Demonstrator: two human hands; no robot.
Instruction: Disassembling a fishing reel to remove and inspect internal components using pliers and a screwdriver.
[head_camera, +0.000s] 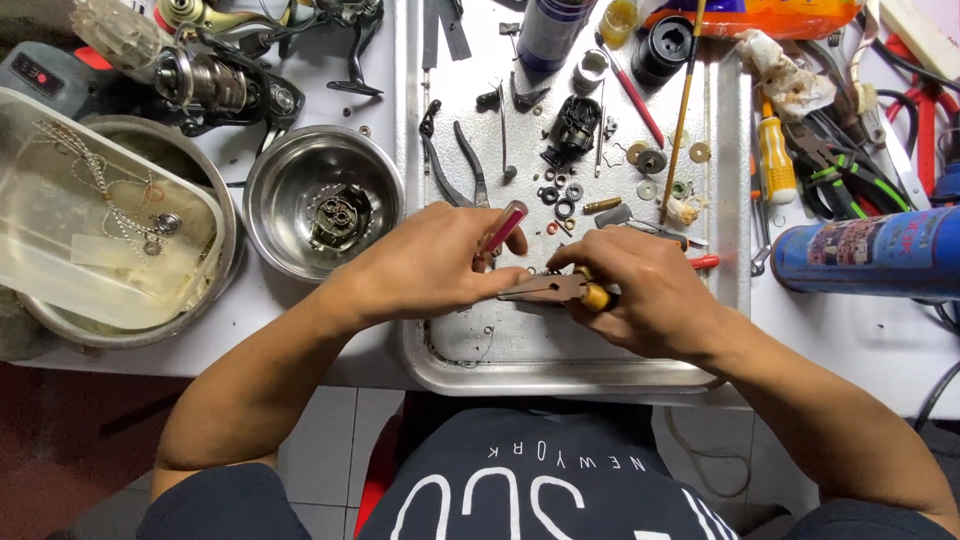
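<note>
Dark printed shirt (530, 480) fills 6 o'clock, closest to lens. Both forearms run up from there and meet over the steel tray (560, 370) at centre.

Left hand (425, 265): closed around a red-handled tool (505, 228), handle poking out toward 1 o'clock; thumb and fingertip pressing onto a small brownish metal part (545, 288).

Right hand (640, 290): curled tight, gripping the same part from the 3 o'clock side, along with a yellow-handled tool (597, 297). The part sits between both hands, just above the tray's near half.

Tray further out, 12 o'clock: black reel body (573, 130), pliers (455, 165), loose washers and rings (562, 195), a thin wooden stick (682, 110).

9–10 o'clock: steel bowl (290, 175) with a gear piece (340, 215) inside, bigger bowl (225, 215) with a clear plastic tub (60, 200) resting on it, a spinning reel (215, 85) behind.

3 o'clock: blue spray can (870, 255) lying on its side, yellow-handled screwdriver (777, 160), green-gripped pliers (850, 180).
</note>
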